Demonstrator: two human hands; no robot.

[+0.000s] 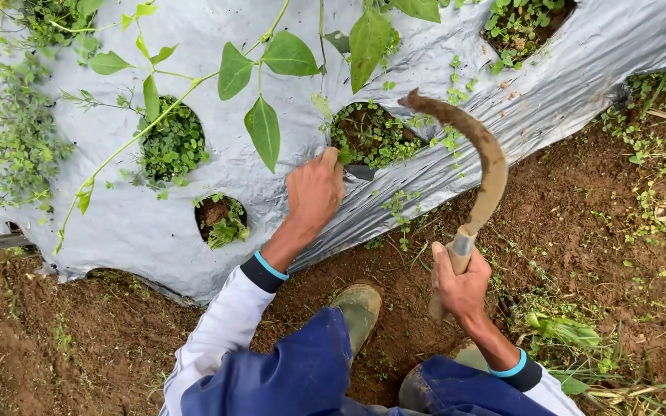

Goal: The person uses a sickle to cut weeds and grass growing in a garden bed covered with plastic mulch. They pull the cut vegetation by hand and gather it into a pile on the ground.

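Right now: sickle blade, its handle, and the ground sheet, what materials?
Sickle blade: likely steel, dull brown, coated in soil or rust. Handle: looks wooden, pale, with a metal collar. Ground sheet: thin plastic film, silvery grey, crinkled and glossy, with cut holes.

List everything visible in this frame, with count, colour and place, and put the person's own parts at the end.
plastic mulch sheet: one, silver-grey, over the raised bed across the top
planting holes: about six, weedy, cut in the sheet
leafy vine: one, green, hanging across upper centre
sickle: one, muddy curved blade, wooden handle, right of centre
bare soil: brown, lower and right
weeds: green, scattered at lower right
boots: two, muddy green, bottom centre
left hand: at the edge of the centre hole, on the weeds
right hand: gripping the sickle handle
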